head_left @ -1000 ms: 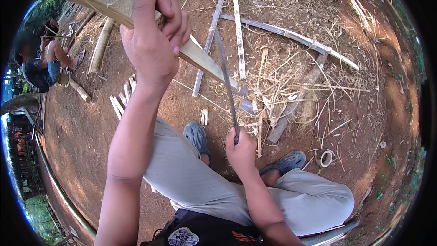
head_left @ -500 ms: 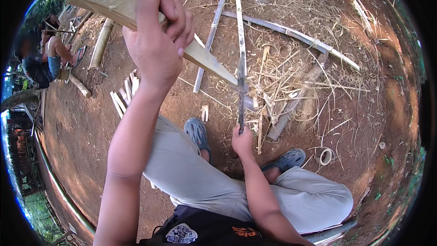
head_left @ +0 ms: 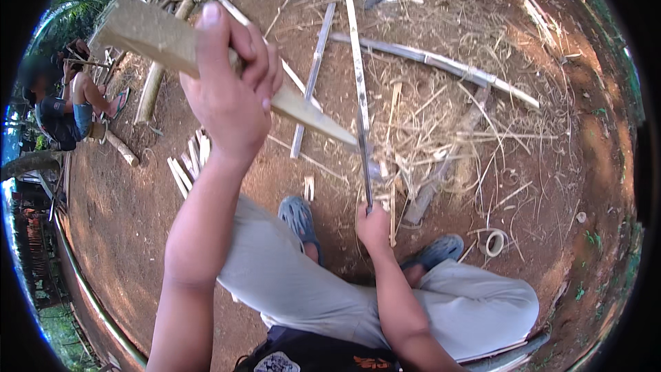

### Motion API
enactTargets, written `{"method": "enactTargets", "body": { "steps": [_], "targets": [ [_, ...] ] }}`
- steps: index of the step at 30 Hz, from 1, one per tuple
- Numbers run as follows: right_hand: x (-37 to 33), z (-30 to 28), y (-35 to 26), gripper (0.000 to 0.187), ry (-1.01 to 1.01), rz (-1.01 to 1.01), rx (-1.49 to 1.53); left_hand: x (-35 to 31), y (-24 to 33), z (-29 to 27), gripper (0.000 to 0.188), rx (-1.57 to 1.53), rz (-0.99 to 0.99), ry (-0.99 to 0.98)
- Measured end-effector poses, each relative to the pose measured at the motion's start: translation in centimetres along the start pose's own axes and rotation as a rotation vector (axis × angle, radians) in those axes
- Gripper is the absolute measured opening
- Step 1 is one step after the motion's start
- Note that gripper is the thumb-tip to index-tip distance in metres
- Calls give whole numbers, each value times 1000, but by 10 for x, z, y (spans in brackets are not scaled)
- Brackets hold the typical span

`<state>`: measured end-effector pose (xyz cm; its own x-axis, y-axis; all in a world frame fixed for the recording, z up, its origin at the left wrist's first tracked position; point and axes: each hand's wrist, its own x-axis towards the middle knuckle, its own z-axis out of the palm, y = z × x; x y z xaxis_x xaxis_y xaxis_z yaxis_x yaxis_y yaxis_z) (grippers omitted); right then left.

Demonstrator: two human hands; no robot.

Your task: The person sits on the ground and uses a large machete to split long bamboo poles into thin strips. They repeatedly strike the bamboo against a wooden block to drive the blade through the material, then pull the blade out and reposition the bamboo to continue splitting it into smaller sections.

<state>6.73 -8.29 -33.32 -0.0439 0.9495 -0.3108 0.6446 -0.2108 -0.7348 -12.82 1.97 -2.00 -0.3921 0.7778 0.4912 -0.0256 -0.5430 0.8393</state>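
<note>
My left hand (head_left: 231,100) is raised and wrapped round a long, pale wooden slat (head_left: 148,34), possibly split bamboo. The slat's broad end points to the upper left, and its far part narrows down to the right. Low between my knees, my right hand (head_left: 374,229) closes on the handle of a machete (head_left: 365,162), whose thin dark blade points away from me. At the blade the slat's narrow end meets or overlaps it; I cannot tell whether they touch.
Curled shavings (head_left: 430,138) and split bamboo strips (head_left: 441,62) litter the brown soil ahead. A short bamboo ring (head_left: 494,242) lies by my right shoe (head_left: 437,255). Several split pieces (head_left: 189,162) lie left of my leg. Another person (head_left: 69,103) sits at the far left.
The view has shifted, so the ground appears lower. My left hand and the slat have come down a little, and my right hand with the machete sits slightly nearer to me.
</note>
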Motion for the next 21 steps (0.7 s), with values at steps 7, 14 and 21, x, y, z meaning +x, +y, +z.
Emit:
{"method": "enactTargets", "body": {
  "steps": [7, 14, 21],
  "targets": [
    [-17, 21, 7, 29, 19, -17, 103, 8, -2, -1, 40, -57, -18, 130],
    [-22, -16, -45, 29, -34, -65, 158, -3, -2, 5, 40, -32, 2, 123],
    [6, 12, 30, 35, -70, 81, -78, 12, -7, -10, 40, 2, 43, 232]
  ]
}}
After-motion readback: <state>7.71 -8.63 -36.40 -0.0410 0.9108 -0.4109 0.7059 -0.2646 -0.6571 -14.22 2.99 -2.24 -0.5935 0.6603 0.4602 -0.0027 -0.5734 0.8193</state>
